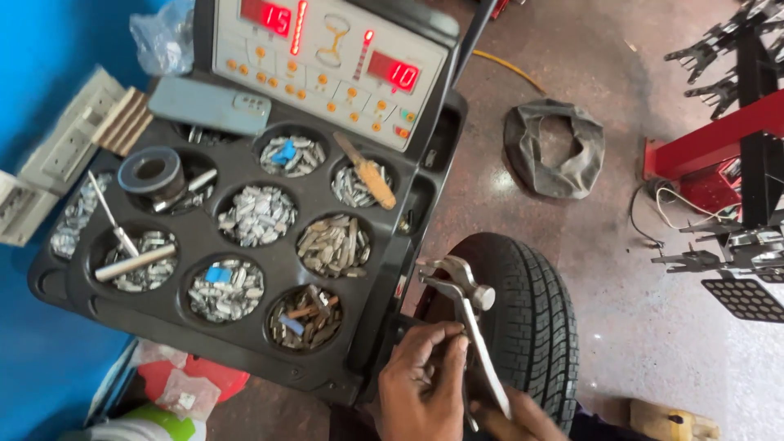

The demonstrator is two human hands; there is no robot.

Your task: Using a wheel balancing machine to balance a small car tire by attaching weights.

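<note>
Gripping steel pliers [461, 314] beside ribbed tyre [527, 318]

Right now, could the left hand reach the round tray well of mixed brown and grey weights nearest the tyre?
Probably yes. The left hand lies just below the black tray's front edge, with nothing between it and that well of weights. But its fingers pinch the metal wheel-weight pliers, so they would have to let go first.

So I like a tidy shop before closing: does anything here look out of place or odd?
A limp black inner tube lies crumpled on the bare floor, away from any wheel. In the weight tray, a wooden-handled brush lies across one compartment of weights. The hands hold a weight hammer by the tyre.
</note>
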